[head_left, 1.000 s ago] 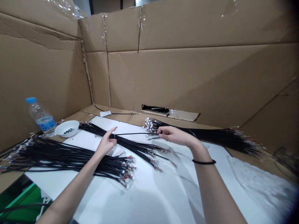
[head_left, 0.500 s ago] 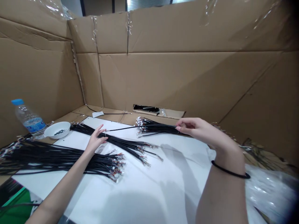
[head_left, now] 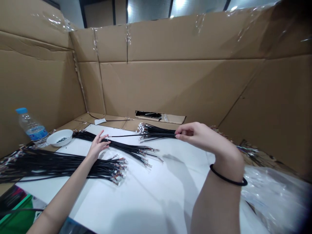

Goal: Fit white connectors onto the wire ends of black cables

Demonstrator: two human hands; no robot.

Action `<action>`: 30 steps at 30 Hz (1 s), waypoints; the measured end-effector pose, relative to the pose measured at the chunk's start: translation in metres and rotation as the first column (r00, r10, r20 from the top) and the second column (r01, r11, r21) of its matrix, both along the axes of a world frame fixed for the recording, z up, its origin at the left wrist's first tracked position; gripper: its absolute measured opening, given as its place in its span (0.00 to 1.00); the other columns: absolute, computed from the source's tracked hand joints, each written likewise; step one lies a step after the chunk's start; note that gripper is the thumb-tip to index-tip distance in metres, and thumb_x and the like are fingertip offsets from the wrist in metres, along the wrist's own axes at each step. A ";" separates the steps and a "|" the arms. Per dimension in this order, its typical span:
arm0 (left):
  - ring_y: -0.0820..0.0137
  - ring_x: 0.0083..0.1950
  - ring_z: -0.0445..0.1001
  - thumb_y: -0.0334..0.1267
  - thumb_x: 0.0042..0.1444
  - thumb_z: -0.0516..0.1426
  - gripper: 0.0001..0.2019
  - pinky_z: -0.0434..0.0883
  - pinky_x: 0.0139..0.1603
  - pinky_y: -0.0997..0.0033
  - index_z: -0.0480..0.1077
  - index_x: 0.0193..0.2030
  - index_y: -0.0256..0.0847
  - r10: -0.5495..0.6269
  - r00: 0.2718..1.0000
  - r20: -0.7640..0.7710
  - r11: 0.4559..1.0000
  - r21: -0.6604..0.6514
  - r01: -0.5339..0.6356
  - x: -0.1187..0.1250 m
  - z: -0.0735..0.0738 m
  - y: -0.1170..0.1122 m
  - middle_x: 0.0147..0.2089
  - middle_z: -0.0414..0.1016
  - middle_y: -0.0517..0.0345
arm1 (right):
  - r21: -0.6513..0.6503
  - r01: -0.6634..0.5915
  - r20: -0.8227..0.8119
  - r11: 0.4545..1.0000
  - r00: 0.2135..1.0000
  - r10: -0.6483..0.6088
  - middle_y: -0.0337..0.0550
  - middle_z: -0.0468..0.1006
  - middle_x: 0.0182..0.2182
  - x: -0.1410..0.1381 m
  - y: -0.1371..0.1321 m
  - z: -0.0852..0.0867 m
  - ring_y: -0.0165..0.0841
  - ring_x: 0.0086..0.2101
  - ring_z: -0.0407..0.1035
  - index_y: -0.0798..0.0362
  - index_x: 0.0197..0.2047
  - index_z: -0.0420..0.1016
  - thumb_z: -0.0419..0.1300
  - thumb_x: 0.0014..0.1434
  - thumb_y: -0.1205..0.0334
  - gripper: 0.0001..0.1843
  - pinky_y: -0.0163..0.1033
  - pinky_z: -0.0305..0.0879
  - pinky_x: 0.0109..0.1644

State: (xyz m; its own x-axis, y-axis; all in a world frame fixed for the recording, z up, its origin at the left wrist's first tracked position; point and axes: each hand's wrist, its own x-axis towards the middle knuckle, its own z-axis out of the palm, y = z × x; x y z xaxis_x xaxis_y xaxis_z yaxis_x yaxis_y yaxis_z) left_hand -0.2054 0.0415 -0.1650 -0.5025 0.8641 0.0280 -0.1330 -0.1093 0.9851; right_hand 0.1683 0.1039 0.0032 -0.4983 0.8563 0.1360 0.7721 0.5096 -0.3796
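Black wire harnesses [head_left: 158,132] are bunched in the right hand [head_left: 197,135], fingers curled and pinching the bundle, with white connectors fanning out at the far end! Over on the left, the left hand [head_left: 97,147] has its fingers spread right at the tip of a single thin black cable [head_left: 125,135] that runs across to that bundle, and from this view you can't tell if it's actually gripped. Just below, a second harness bundle [head_left: 122,148] lies on a diagonal, touching the left hand, and a thicker third bundle [head_left: 60,165] stretches out to the left edge, its stripped wire ends showing colour. All of it sits on a white sheet [head_left: 156,191] laid over a cardboard base, with taped cardboard walls [head_left: 170,87] boxing in the scene and glazed panels [head_left: 148,11] showing above them. Up by the sheet's corner, a white bowl [head_left: 59,137] holds small dark bits, too small to make out, next to a plastic water bottle [head_left: 32,130] lying on its side, blue cap, blue label, no readable writing. A black band [head_left: 227,179] circles the right wrist, crumpled clear plastic [head_left: 273,198] sits at right, and a green item [head_left: 17,205] is cut off at the bottom corner.
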 end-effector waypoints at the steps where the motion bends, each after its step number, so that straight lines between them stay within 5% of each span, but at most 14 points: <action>1: 0.69 0.40 0.81 0.25 0.44 0.63 0.41 0.77 0.36 0.76 0.58 0.66 0.50 -0.005 1.000 0.006 1.000 0.007 0.005 0.000 0.000 0.000 0.64 0.65 0.45 | -0.004 -0.011 0.000 1.000 1.000 0.011 0.38 0.68 0.20 0.001 0.000 0.000 0.30 0.22 0.62 0.52 0.28 0.77 0.57 0.53 0.59 0.09 0.34 0.55 0.25; 10: 0.68 0.40 0.81 0.25 0.48 0.63 0.37 0.77 0.35 0.74 0.60 0.64 0.51 -0.016 1.000 -0.026 1.000 -0.013 0.015 0.000 -0.001 -0.001 0.63 0.66 0.48 | 0.020 0.032 -0.010 0.999 0.999 -0.032 0.38 0.70 0.20 0.004 -0.007 0.003 0.31 0.23 0.64 0.52 0.27 0.76 0.56 0.54 0.60 0.09 0.35 0.56 0.26; 14: 0.66 0.43 0.77 0.34 0.60 0.59 0.21 0.78 0.39 0.65 0.63 0.60 0.39 0.036 0.992 -0.122 0.997 -0.069 -0.045 -0.002 -0.005 0.004 0.54 0.71 0.49 | 0.133 0.090 -0.068 0.987 0.994 -0.082 0.40 0.74 0.22 0.008 -0.019 0.009 0.33 0.25 0.66 0.52 0.28 0.75 0.56 0.55 0.60 0.09 0.36 0.57 0.27; 17: 0.66 0.44 0.75 0.39 0.63 0.56 0.15 0.77 0.42 0.62 0.66 0.55 0.36 0.111 0.956 -0.272 0.988 -0.076 -0.137 -0.006 -0.010 0.007 0.49 0.73 0.50 | 0.249 0.177 -0.258 0.952 0.960 -0.111 0.43 0.78 0.26 0.007 -0.031 0.014 0.35 0.27 0.69 0.52 0.29 0.75 0.56 0.55 0.59 0.09 0.38 0.60 0.30; 23: 0.66 0.37 0.76 0.36 0.57 0.60 0.09 0.73 0.47 0.58 0.72 0.43 0.36 0.302 0.673 -0.675 0.951 0.168 -0.258 0.001 -0.003 0.000 0.37 0.76 0.56 | 0.364 0.232 -0.635 0.902 0.770 0.059 0.44 0.78 0.29 -0.014 -0.040 0.015 0.35 0.31 0.71 0.52 0.32 0.75 0.58 0.56 0.59 0.07 0.39 0.65 0.35; 27: 0.63 0.34 0.77 0.32 0.46 0.62 0.05 0.74 0.46 0.63 0.76 0.32 0.43 0.449 0.488 -0.748 0.876 0.476 -0.077 0.029 0.018 -0.014 0.33 0.79 0.55 | 0.339 0.103 -0.672 0.935 0.722 0.165 0.41 0.76 0.28 -0.042 -0.032 0.003 0.31 0.29 0.68 0.55 0.35 0.73 0.56 0.59 0.61 0.08 0.36 0.63 0.35; 30: 0.64 0.35 0.77 0.29 0.42 0.62 0.06 0.75 0.41 0.66 0.76 0.29 0.43 0.575 0.428 -0.698 0.744 0.663 0.082 0.058 0.032 -0.022 0.32 0.78 0.54 | 0.246 -0.038 -0.559 0.968 0.811 0.174 0.42 0.76 0.30 -0.065 -0.036 -0.020 0.30 0.31 0.67 0.56 0.39 0.73 0.53 0.62 0.61 0.10 0.35 0.60 0.36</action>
